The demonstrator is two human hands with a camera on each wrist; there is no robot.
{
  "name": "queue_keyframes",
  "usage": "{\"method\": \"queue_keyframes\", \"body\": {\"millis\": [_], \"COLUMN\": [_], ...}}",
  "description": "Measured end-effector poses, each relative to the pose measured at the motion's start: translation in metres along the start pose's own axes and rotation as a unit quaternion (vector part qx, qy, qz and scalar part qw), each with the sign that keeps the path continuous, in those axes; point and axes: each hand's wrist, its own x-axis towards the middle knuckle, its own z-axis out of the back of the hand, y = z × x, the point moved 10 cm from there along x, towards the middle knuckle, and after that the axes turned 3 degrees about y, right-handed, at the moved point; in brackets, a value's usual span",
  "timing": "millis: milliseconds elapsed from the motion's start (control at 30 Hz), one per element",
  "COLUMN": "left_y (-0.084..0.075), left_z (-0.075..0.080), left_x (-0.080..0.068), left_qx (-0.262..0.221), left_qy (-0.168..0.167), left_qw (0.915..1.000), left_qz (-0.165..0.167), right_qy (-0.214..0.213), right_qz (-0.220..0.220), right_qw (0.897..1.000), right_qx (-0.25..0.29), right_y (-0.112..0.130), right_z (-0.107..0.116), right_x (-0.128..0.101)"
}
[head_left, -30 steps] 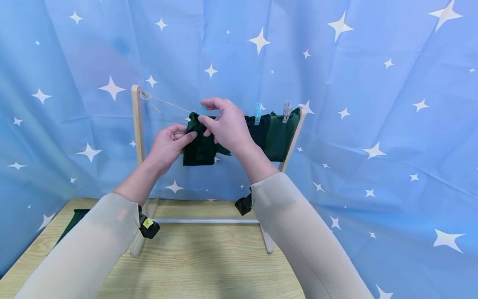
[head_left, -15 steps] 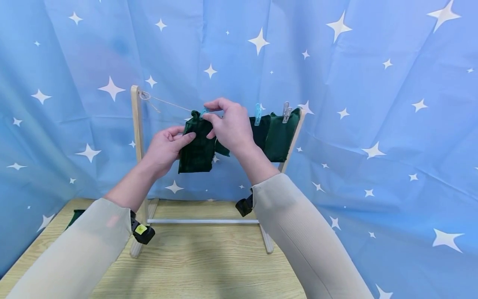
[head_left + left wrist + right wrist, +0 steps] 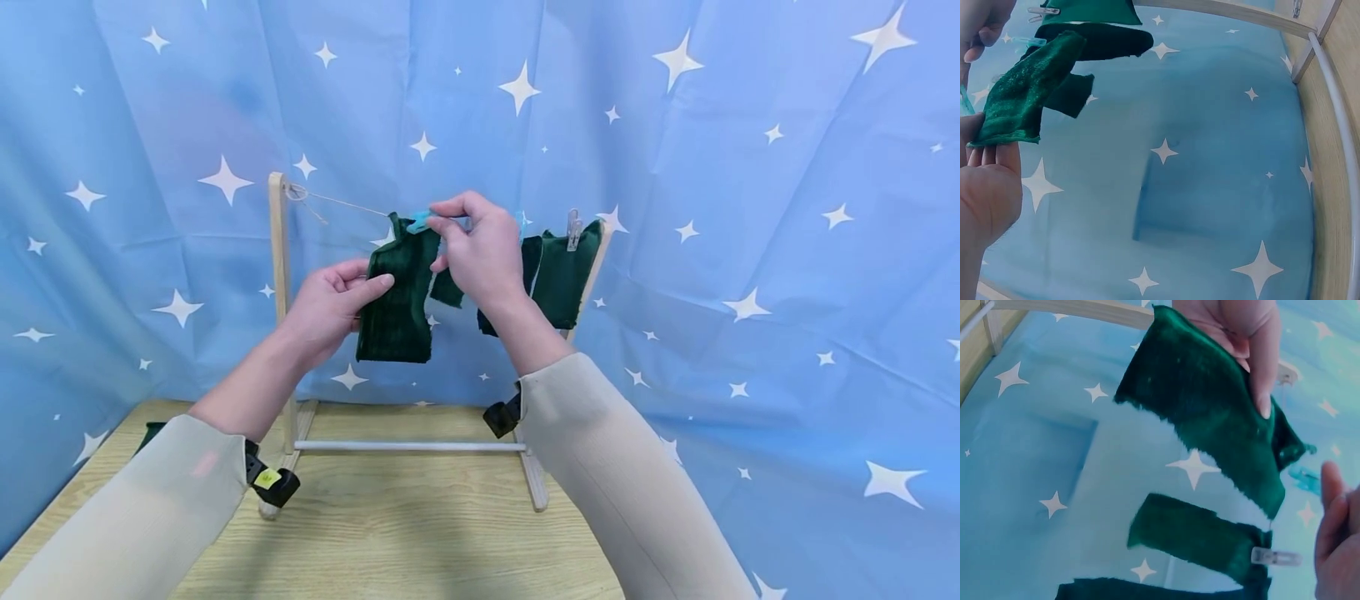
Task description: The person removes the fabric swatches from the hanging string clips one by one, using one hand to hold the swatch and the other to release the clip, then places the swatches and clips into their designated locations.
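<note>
My left hand pinches the left edge of a dark green velvety cloth, thumb in front and fingers behind. This cloth hangs slanted near the string. My right hand pinches a light blue clothespin at the cloth's top edge. In the right wrist view the clothespin sits beside the cloth's corner; I cannot tell whether it grips the cloth. A smaller green cloth hangs from a clear clothespin close by. My right fingers partly hide the string.
A wooden frame has a left post and a white crossbar low down. Farther right hang a green cloth with a grey clothespin and a darker cloth. More green cloth lies on the table, behind my left sleeve.
The clothespin has tilted and shifted slightly right with my right hand. The cloth's lower edge hangs lower, and more of the cloth shows. My left forearm has moved a little left and down.
</note>
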Motion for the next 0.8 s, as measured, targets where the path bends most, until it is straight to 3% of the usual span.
{"method": "queue_keyframes", "body": {"millis": [300,433,600,800], "left_y": [0.002,0.007,0.018,0.031], "left_z": [0.0,0.002,0.005,0.008], "left_x": [-0.022,-0.032,-0.044,-0.055], "left_qx": [-0.014,-0.009,0.005,0.0], "left_qy": [0.015,0.021,0.03,0.045], "left_qw": [0.9997,0.9994,0.9989,0.9979], "left_qz": [0.011,0.024,0.035,0.047], "right_qy": [-0.011,-0.01,0.005,0.017], "right_qz": [0.02,0.018,-0.021,-0.071], "right_qw": [0.999,1.0,1.0,0.996], "right_qx": [0.033,0.024,0.015,0.051], "right_y": [-0.01,-0.018,-0.041,-0.08], "right_z": [0.02,0.03,0.039,0.052], "right_x": [-0.016,-0.029,-0.051,-0.082]}}
